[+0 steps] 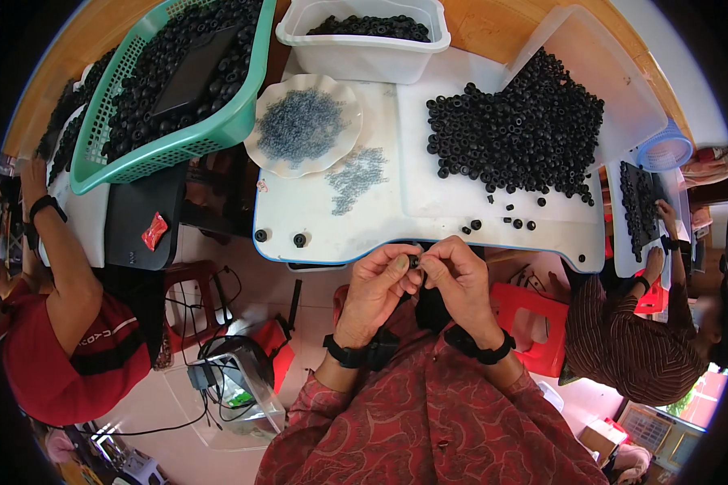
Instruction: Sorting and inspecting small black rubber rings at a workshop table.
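Note:
Just past the near edge of the white table (332, 234), both my hands meet in front of my body. My left hand (374, 287) pinches a small black round part (413, 262) between thumb and fingers. The fingertips of my right hand (461, 284) are pressed together right beside it; what they hold, if anything, is too small to make out. Beyond my hands, a wide heap of black ring-like parts (518, 129) spreads over the table. A scalloped white plate (349, 121) holds a pile of tiny grey, spring-like pieces (299, 125), with more scattered on the table beside it.
A green basket (170, 149) full of black parts stands at the far left. Behind the plate is a white tub (364, 61), also with black parts. A clear bin (615, 81) lies tipped behind the heap. Co-workers sit left (81, 339) and right (631, 339).

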Demonstrator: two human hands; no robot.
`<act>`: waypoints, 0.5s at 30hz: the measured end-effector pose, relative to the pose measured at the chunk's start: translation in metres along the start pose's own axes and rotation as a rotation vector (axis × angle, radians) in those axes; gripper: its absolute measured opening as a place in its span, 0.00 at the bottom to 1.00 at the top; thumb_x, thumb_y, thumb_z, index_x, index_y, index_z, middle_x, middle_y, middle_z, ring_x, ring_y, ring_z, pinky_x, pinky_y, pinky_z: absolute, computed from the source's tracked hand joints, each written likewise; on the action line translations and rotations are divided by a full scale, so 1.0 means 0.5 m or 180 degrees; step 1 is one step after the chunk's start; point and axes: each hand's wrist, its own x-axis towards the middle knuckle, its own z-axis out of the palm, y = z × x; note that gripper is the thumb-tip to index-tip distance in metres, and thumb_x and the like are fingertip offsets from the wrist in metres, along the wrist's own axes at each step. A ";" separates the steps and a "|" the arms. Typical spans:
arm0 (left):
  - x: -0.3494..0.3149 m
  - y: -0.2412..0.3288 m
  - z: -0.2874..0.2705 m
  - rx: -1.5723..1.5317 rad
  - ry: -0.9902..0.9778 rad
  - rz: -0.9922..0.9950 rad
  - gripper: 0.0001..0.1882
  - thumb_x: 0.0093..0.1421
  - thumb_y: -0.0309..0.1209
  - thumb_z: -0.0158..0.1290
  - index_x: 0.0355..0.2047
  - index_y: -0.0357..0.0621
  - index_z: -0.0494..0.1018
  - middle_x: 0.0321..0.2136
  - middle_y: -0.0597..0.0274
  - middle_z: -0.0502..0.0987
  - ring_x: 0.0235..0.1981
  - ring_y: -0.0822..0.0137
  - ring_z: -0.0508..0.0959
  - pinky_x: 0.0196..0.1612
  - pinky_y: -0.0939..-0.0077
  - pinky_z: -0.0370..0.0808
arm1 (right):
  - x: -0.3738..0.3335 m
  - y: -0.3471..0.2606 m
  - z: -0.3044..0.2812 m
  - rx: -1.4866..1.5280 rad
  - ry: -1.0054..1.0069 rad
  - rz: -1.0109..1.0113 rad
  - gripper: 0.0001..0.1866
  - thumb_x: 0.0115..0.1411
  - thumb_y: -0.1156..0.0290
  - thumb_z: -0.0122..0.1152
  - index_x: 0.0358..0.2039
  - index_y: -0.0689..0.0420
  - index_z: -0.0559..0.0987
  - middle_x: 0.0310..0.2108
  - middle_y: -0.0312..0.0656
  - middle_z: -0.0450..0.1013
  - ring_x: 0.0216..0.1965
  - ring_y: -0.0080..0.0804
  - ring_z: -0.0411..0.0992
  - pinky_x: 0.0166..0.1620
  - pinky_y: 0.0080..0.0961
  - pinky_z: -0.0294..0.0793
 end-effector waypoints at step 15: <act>0.004 -0.005 0.011 0.0913 0.0134 0.0226 0.09 0.65 0.22 0.51 0.45 0.34 0.75 0.34 0.59 0.79 0.31 0.72 0.79 0.34 0.80 0.78 | -0.004 -0.019 0.003 -0.0673 0.0154 -0.0187 0.04 0.58 0.83 0.60 0.32 0.63 0.74 0.30 0.38 0.71 0.26 0.17 0.74 0.26 0.15 0.72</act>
